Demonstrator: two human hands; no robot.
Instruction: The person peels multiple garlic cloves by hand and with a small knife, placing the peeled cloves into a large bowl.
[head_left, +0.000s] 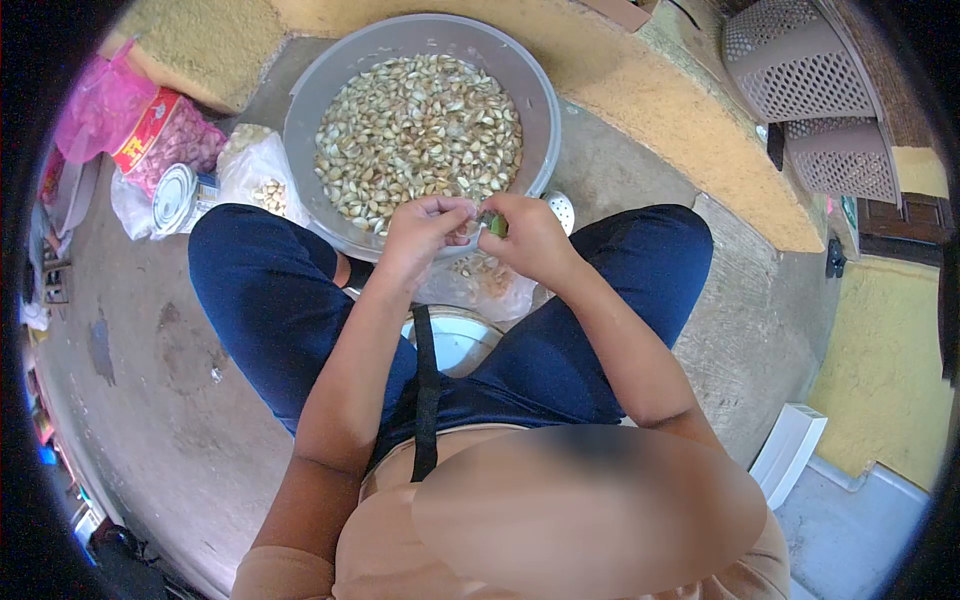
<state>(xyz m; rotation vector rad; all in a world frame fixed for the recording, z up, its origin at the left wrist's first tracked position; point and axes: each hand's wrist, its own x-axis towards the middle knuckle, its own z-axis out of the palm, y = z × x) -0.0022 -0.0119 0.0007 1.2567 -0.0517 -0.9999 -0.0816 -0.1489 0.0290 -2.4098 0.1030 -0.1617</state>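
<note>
Over the near rim of a large grey basin point(549, 130), both my hands meet with fingertips almost touching. Garlic cloves point(420, 130) fill the basin, many with skins on. My left hand point(430, 235) is closed in a pinch on a small pale piece, which looks like a garlic clove. My right hand point(535, 238) is closed around a small green-handled knife point(497, 226); its blade is mostly hidden by the fingers. Just below the hands, a clear plastic bag point(515, 300) bears brownish peelings point(490, 275).
Between my legs is a round, pale lid or bucket top point(455, 340). At left stand a tin can point(175, 198), a white plastic bag with cloves point(262, 180) and a pink mesh bag of garlic point(185, 140). Perforated grey crates point(800, 60) are at upper right, beside a yellow wall point(700, 150).
</note>
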